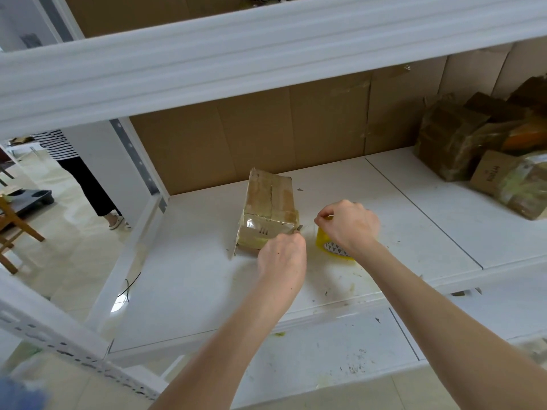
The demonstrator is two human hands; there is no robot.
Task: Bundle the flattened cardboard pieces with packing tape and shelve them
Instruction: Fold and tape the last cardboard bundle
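Note:
A bundle of flattened cardboard (pixel 270 207), wrapped in clear glossy tape, lies on the white shelf board (pixel 189 276). My left hand (pixel 282 257) is at the bundle's near right corner, fingers curled round a small metal blade whose tip (pixel 299 229) pokes out toward a stretched strip of tape. My right hand (pixel 349 224) grips the yellow tape roll (pixel 328 244), which stands on the shelf just right of the bundle. A clear strip runs from roll to bundle.
Several taped cardboard bundles (pixel 485 149) are piled at the shelf's right end. Brown cardboard lines the back of the shelf. The upper shelf beam (pixel 236 60) crosses overhead. A person in a striped top (pixel 80 173) stands on the floor at left, near a wooden chair (pixel 11 229).

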